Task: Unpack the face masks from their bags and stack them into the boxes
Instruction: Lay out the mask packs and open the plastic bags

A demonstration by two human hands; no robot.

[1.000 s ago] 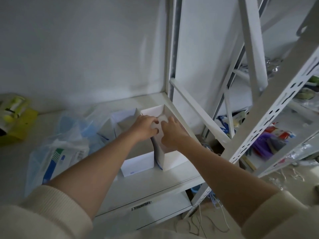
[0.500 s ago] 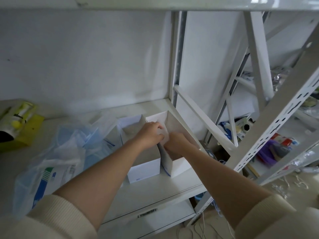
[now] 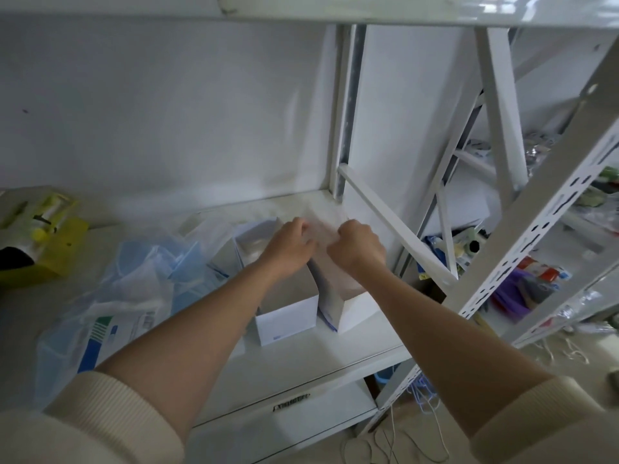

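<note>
Flanking hands [image 3: 323,244], bags [image 3: 134,289], brace [image 3: 395,226].

The white shelf [image 3: 351,349] carries 2 open white boxes [image 3: 288,316], a crumpled clear bag of blue masks [image 3: 134,279] and a yellow box [image 3: 50,249].

Blurred beyond telling: whatever sits between left hand [image 3: 290,243] and right hand [image 3: 357,246]. Hidden behind wrists: right box [image 3: 351,304] interior. Illegible: print on plastic bag [image 3: 100,316]. Cropped: yellow carton [image 3: 37,242].

White boxes [image 3: 288,318], pale blue masks [image 3: 187,262], a yellow carton [image 3: 57,259], cream ribbed sleeves [image 3: 100,426].
</note>
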